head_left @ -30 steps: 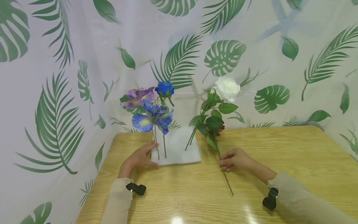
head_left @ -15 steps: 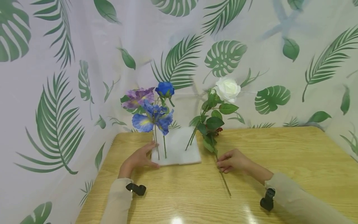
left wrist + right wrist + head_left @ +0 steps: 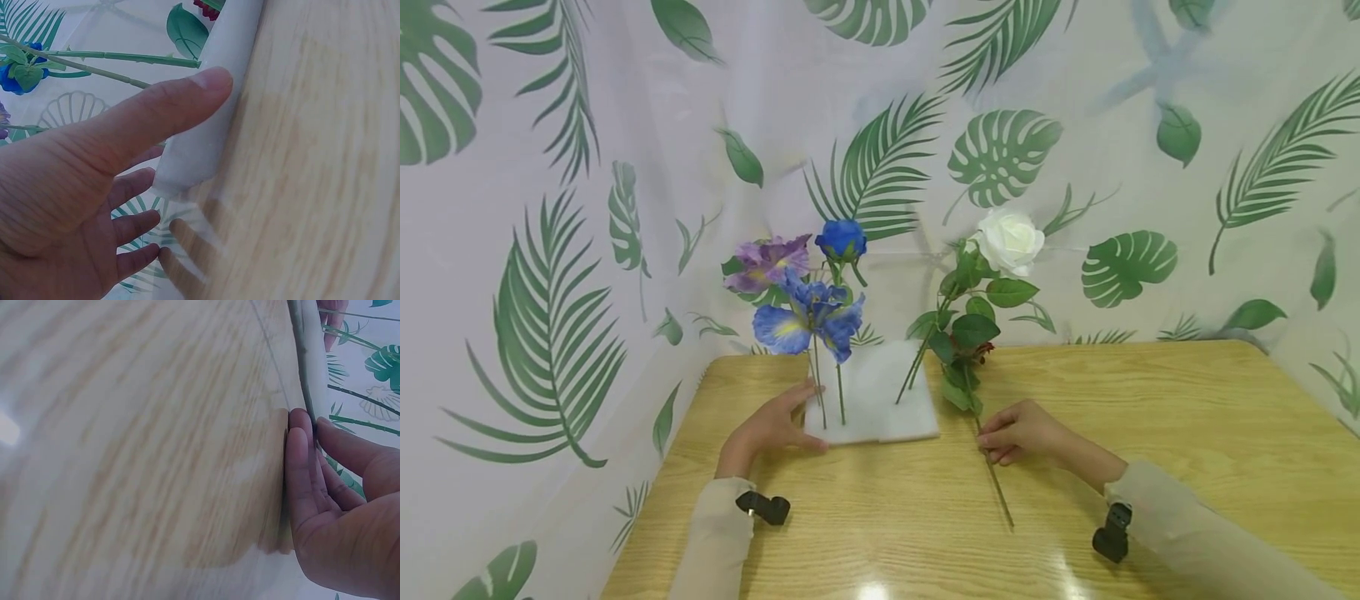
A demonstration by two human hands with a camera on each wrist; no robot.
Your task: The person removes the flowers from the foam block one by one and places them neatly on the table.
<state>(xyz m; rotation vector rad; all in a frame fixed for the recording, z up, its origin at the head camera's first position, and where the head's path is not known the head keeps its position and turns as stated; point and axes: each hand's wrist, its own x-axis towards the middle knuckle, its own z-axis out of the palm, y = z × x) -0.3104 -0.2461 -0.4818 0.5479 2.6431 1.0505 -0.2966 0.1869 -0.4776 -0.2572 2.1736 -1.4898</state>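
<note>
A person's two hands rest on a light wooden table (image 3: pixel 1150 400) in front of a white curtain printed with green palm leaves (image 3: pixel 550 250). The left hand (image 3: pixel 771 427) lies at the left edge of a flat white foam block (image 3: pixel 880 392), fingers relaxed and spread, thumb along the block's near side. Standing upright in the block's left part are a blue iris (image 3: pixel 808 317), a purple iris (image 3: pixel 767 262) and a blue rosebud (image 3: pixel 841 237); a white rose (image 3: pixel 1009 237) leans out from its right part. Just right of the block, the right hand (image 3: pixel 1021 432) pinches the thin stem of a leafy flower stem (image 3: pixel 973 392), whose lower end lies on the table toward the near side and whose leaves and small red bloom rise beside the white rose.
</note>
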